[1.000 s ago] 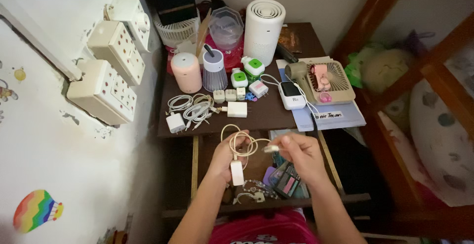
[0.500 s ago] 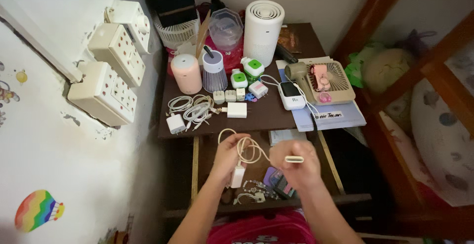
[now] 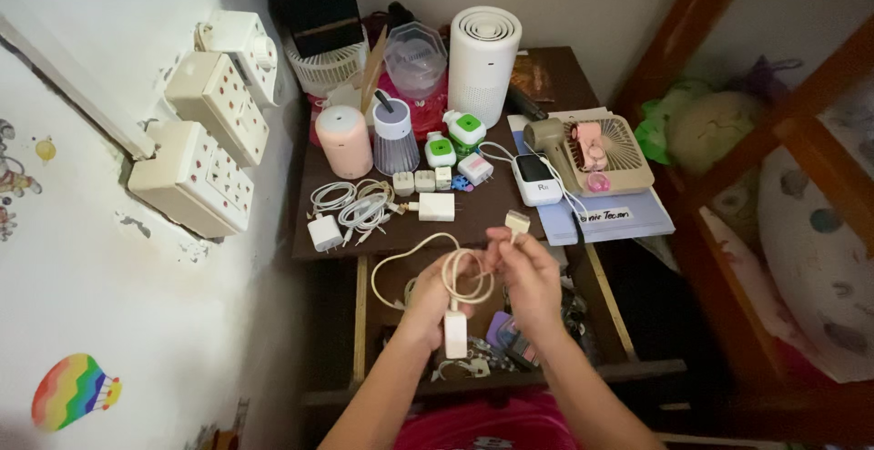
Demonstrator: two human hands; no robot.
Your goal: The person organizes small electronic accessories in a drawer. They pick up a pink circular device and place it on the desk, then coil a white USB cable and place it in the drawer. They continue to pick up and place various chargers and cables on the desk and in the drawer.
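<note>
Coiling is proceeding above the open drawer [image 3: 387, 272]: left hand [image 3: 428, 297] is clasping the cable [image 3: 460, 272] loops, right hand [image 3: 526, 272] is pinching the connector [image 3: 517, 222], so another wrap seems due.

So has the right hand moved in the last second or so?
Yes. The right hand went up and left, toward the edge of the dark table, closing on the left hand, with the flat cable connector now above the table edge.
</note>
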